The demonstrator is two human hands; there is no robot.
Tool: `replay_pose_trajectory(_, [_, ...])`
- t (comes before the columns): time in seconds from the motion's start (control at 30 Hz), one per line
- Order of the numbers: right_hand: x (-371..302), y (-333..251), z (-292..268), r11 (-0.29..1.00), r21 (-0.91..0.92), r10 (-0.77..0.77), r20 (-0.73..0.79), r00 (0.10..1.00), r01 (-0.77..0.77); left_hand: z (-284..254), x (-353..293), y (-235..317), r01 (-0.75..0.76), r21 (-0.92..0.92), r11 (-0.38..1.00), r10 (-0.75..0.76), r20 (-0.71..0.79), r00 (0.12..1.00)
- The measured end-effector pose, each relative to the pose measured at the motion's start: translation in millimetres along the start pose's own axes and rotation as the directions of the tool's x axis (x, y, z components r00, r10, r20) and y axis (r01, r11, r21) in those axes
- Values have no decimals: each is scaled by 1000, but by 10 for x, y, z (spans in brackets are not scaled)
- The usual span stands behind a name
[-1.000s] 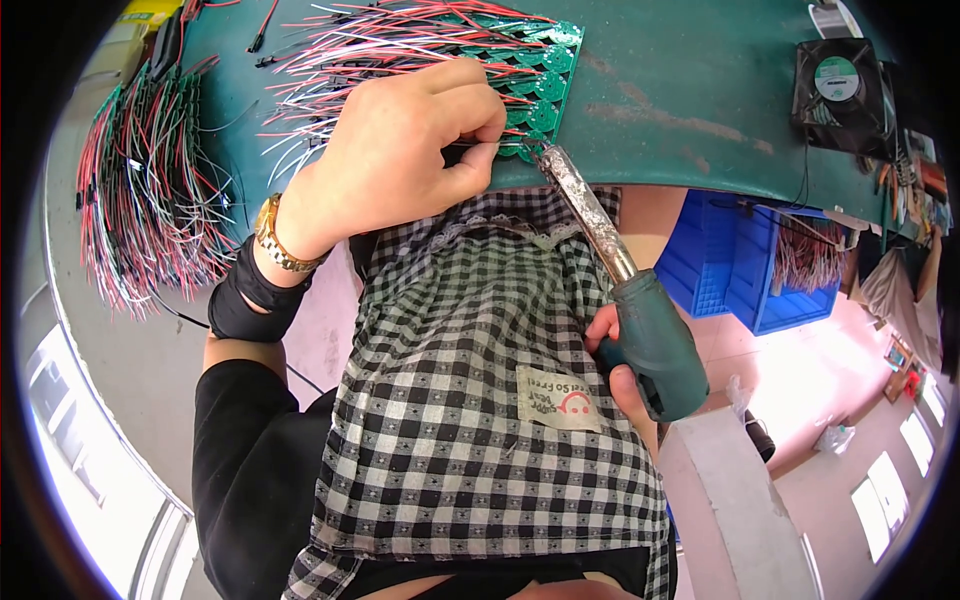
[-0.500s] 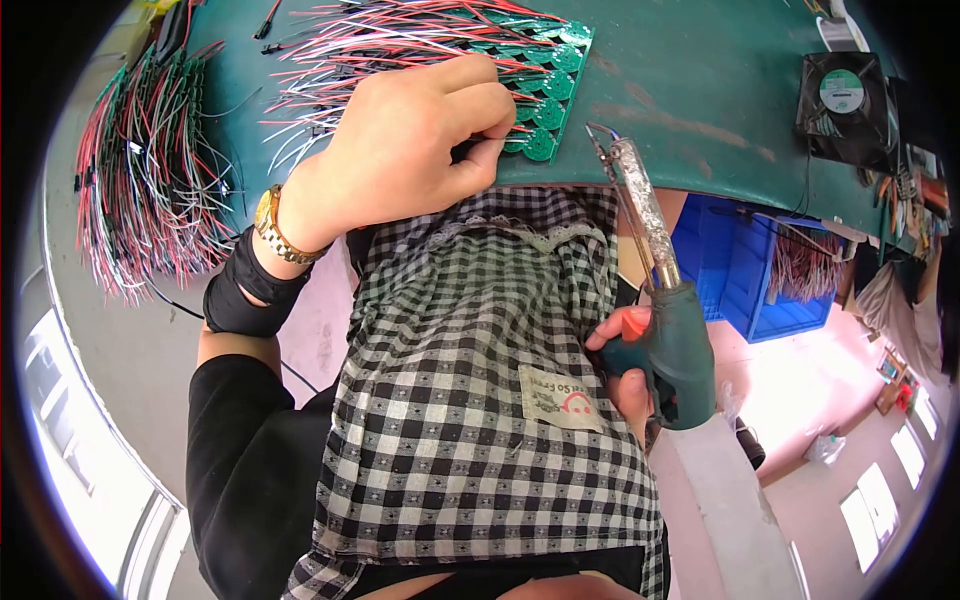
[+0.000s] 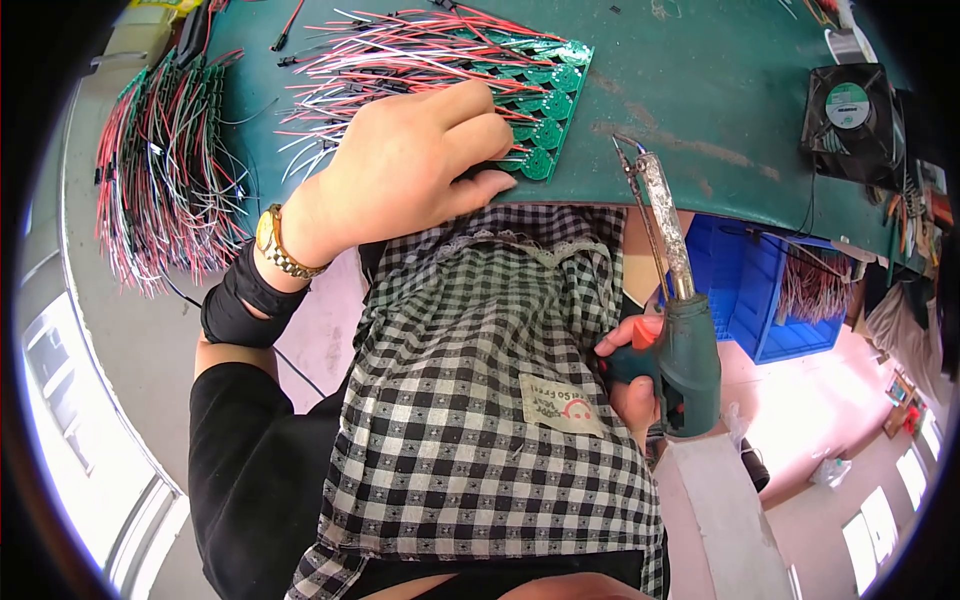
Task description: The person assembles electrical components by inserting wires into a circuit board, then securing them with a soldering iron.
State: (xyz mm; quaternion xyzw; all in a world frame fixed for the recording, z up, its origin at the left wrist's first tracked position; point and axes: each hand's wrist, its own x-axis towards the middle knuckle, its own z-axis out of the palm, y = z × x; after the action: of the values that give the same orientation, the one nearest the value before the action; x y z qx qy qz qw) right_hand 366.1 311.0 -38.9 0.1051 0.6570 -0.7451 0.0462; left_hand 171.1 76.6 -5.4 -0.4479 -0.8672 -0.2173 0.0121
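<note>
Worktop (image 3: 700, 120): It was green and scuffed, with a fan (image 3: 848, 120) and a solder spool (image 3: 848, 45) toward the right and a bundle (image 3: 165, 180) of wired pieces at the left edge.
Board (image 3: 545, 132): The green panel of round pieces lay flat by the worktop's near edge, just beyond the left hand (image 3: 425, 155).
Wires (image 3: 400, 75): Red, white and black, they ran leftward from the board, some passing behind the left hand.
Left hand: The fingers were curled over the board's near row. The thumb, bent in half a second earlier, had straightened, which suggested a looser hold; whether a wire sat between the fingertips could not be told.
Right hand (image 3: 637, 402): It was closed around the grip of the iron (image 3: 690, 360), partly hidden by the body.
Iron: One second earlier its tip (image 3: 617, 142) met the board's near corner; it had since moved right and stood apart, over bare worktop.
Meaning: Heating at that corner had apparently stopped, though the joint was too small to judge.
</note>
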Motion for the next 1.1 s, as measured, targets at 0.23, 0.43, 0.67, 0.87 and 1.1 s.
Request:
replay_pose_trajectory(0.23, [25, 112, -11, 980, 136, -136, -68, 988, 145, 107, 52, -115, -132, -24, 991, 129, -81, 988])
replay_pose_trajectory(0.43, [46, 151, 11, 974, 134, -159, -177, 971, 183, -162, 278, -92, 60, -289, 955, -68, -19, 997])
replay_pose_trajectory(0.67, [5, 298, -29, 907, 200, -317, -255, 913, 371, -1334, 676, -668, 388, 8, 921, -379, -200, 903])
replay_pose_trajectory(0.87, [-38, 322, 16, 881, 225, -346, -295, 891, 417, -463, 1601, -1260, 290, 209, 934, -222, -298, 929])
replay_pose_trajectory(1.1, [-100, 204, 51, 924, 254, -200, -316, 927, 286, -71, 2453, -784, 3, 355, 935, 106, -286, 952])
